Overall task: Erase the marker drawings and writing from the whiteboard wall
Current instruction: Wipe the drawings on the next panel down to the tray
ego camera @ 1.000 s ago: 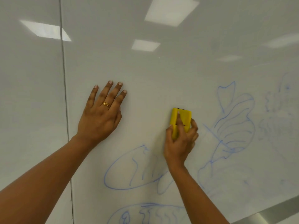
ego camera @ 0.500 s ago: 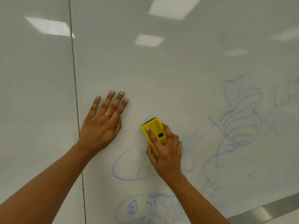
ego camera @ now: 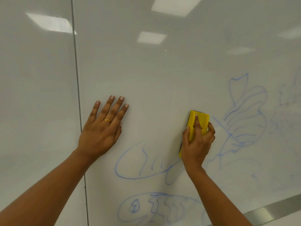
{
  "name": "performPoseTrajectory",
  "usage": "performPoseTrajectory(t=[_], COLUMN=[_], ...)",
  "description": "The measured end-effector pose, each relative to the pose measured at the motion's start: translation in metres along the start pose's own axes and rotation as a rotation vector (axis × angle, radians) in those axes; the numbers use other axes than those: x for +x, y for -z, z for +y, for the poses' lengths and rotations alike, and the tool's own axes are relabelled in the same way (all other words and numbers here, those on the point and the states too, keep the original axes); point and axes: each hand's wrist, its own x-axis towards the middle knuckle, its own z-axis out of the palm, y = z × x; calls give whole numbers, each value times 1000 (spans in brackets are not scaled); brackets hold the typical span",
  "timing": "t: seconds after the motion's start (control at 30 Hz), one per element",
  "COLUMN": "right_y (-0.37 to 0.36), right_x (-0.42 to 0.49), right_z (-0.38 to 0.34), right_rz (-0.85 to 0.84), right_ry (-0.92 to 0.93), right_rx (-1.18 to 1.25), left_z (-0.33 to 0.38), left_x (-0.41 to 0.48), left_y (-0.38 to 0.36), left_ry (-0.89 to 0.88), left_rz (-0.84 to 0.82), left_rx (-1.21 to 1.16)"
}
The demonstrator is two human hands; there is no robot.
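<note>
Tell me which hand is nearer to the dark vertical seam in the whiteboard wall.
Left. The left hand lies flat just right of the seam; the right hand, gripping the yellow eraser, is much farther right.

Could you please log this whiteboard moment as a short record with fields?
Left hand: flat on the whiteboard wall, holding nothing
Right hand: gripping the yellow eraser against the wall
Marks left: blue oval drawing below the hands, fish-like drawing at the bottom, leafy drawing on the right
Panel seam: left of the left hand
</note>
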Motion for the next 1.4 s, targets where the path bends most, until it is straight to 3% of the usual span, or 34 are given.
performPoseTrajectory(t=[0.23,0.43,0.67,0.87,1.1,1.27,1.4], right_y=[-14,-22,-16,-4,8,1,-6], right_x=[-21,-59,-68,-49,-12,-14,-39], right_z=[-43,-64,-30,-6,-5,-28,-43], right_rz=[-22,-168,-226,-198,-93,-138,-181], right_ry=[156,572,919,886,586,595,732], right_rx=[-3,-64,-119,-199,-208,-133,-124], left_z=[1,1,0,1,2,2,4], left_x=[-1,-2,-6,-9,-15,-19,-23], left_y=[-1,-1,-1,-1,-2,-3,-1], left_ry=[1,-11,-19,-11,1,1,8], left_rz=[13,16,20,36,38,36,36], left_rx=[-15,-16,-24,-40,-57,-55,-32])
